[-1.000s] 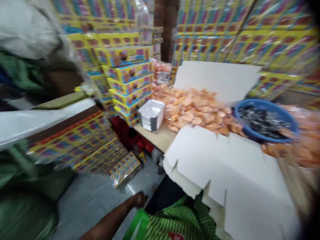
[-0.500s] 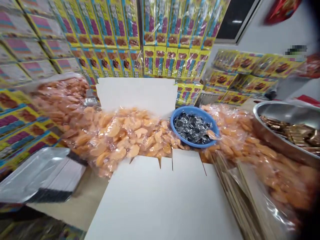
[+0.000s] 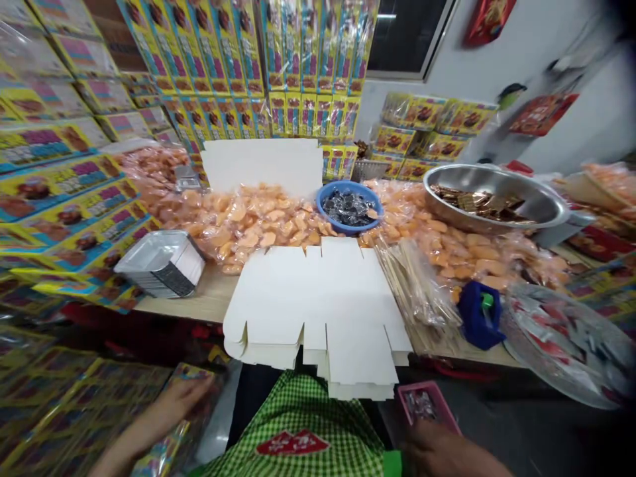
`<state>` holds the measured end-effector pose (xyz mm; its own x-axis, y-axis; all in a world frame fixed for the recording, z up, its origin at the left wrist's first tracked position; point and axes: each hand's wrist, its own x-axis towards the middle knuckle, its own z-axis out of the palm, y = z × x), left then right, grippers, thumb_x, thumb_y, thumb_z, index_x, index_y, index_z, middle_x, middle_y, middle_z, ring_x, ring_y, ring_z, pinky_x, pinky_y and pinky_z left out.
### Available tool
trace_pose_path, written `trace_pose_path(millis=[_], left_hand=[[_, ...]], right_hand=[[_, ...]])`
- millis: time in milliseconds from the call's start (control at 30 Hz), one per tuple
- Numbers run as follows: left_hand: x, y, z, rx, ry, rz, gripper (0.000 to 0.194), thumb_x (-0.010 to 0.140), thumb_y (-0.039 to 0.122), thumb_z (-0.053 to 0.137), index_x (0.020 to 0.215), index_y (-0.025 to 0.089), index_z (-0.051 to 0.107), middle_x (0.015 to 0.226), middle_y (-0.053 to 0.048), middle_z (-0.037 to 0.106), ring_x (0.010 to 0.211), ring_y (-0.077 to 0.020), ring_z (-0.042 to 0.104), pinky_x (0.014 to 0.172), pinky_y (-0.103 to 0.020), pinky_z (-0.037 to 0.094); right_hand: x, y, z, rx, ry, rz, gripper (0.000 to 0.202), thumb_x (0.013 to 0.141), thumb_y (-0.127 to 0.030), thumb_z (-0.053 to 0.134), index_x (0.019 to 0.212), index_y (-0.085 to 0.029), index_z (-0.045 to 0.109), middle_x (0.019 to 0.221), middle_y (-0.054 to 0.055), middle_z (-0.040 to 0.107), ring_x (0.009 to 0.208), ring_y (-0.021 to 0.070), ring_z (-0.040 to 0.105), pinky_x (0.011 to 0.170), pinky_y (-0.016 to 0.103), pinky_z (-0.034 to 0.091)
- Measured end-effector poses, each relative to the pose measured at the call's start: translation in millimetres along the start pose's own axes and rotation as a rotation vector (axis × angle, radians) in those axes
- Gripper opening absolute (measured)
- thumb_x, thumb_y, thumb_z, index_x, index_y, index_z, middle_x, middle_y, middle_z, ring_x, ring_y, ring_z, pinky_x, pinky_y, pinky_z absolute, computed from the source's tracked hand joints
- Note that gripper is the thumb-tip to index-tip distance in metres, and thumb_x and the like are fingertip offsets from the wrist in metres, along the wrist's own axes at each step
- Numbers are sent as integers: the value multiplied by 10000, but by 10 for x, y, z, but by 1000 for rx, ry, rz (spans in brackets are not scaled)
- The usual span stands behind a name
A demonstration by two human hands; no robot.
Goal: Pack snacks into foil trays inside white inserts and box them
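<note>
My left hand [image 3: 187,396] is low on the left, beside my lap. It lies over or against a yellow-and-blue printed package [image 3: 166,450], and its fingers are too blurred to read. Down on the right, my right hand [image 3: 440,450] is at the near edge of a pink basket [image 3: 444,405] with small shiny packets inside; motion smears its fingers. Between the hands, a stack of flat white carton blanks [image 3: 318,298] overhangs the table's front edge, above a green checked apron [image 3: 298,424].
Foil trays [image 3: 163,265] stand left. Bagged orange pieces [image 3: 258,218] spread behind the blanks, with a blue bowl [image 3: 325,215] of dark wrapped pieces. To the right are wooden sticks [image 3: 397,285], a blue tape dispenser [image 3: 479,318], a steel bowl [image 3: 546,205] and a clear tray [image 3: 556,371]. Yellow boxes [image 3: 213,53] are stacked behind.
The view has drawn back and tilted down, and the scene has shifted left. Both my hands, the apron, the pink basket, the tape dispenser and the clear tray have come into view.
</note>
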<state>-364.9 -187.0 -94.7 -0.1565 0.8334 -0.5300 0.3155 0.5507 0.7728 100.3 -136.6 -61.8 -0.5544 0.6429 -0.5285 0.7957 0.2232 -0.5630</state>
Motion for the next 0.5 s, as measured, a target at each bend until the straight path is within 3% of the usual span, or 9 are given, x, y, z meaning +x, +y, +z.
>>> trace_pose_path(millis=[67, 133, 200, 233, 267, 367, 433, 500], left_hand=[[-66, 191, -199, -45, 159, 103, 638, 728, 790, 649, 793, 160, 726, 643, -34, 643, 620, -191, 588, 575, -278, 469], [-16, 478, -286, -73, 365, 216, 630, 765, 763, 605, 950, 173, 725, 797, -49, 694, 738, -212, 624, 655, -290, 507], [157, 776, -248, -5, 489, 289, 610, 761, 726, 579, 991, 173, 696, 893, -67, 703, 815, -237, 643, 702, -312, 526], [275, 905, -197, 75, 519, 312, 572, 762, 698, 559, 952, 173, 682, 899, -73, 698, 830, -246, 644, 712, -321, 525], [401, 1014, -137, 167, 537, 325, 517, 768, 663, 537, 890, 178, 664, 873, -72, 689, 828, -250, 641, 711, -325, 519], [723, 1222, 24, 366, 554, 316, 365, 793, 549, 501, 720, 201, 584, 726, -50, 633, 765, -246, 619, 686, -326, 488], [837, 1285, 82, 388, 551, 307, 323, 796, 506, 510, 675, 210, 557, 682, -45, 614, 742, -247, 610, 679, -326, 472], [864, 1319, 109, 410, 542, 304, 308, 815, 480, 508, 666, 214, 548, 673, -46, 613, 739, -248, 609, 684, -326, 461]], right_hand=[[-108, -143, -242, -29, 133, -99, 478, 1070, -400, 349, 922, -196, 754, 864, 46, 737, 808, 189, 688, 755, 283, 540], [30, -299, -537, -169, 505, -195, 458, 1076, -397, 322, 1256, -230, 708, 1232, 72, 724, 1157, 241, 652, 1019, 371, 496], [408, -371, -842, -438, 831, -216, 483, 1063, -341, 319, 1434, -211, 601, 1501, 101, 563, 1453, 327, 416, 1183, 529, 336], [646, -348, -991, -569, 917, -167, 489, 1051, -321, 341, 1455, -191, 583, 1582, 108, 470, 1514, 373, 300, 1196, 589, 286], [884, -278, -1136, -672, 943, -109, 494, 1039, -305, 363, 1464, -170, 574, 1627, 108, 401, 1535, 403, 236, 1202, 625, 251], [1401, 189, -1535, -831, 839, 95, 505, 997, -226, 401, 1469, -165, 571, 1642, 100, 373, 1536, 414, 229, 1205, 671, 207], [1505, 599, -1741, -843, 845, 227, 527, 982, -180, 391, 1481, -171, 561, 1629, 99, 397, 1524, 434, 246, 1188, 693, 221], [1478, 935, -1870, -846, 886, 255, 537, 974, -158, 385, 1482, -132, 557, 1612, 138, 415, 1515, 464, 242, 1170, 711, 238]])
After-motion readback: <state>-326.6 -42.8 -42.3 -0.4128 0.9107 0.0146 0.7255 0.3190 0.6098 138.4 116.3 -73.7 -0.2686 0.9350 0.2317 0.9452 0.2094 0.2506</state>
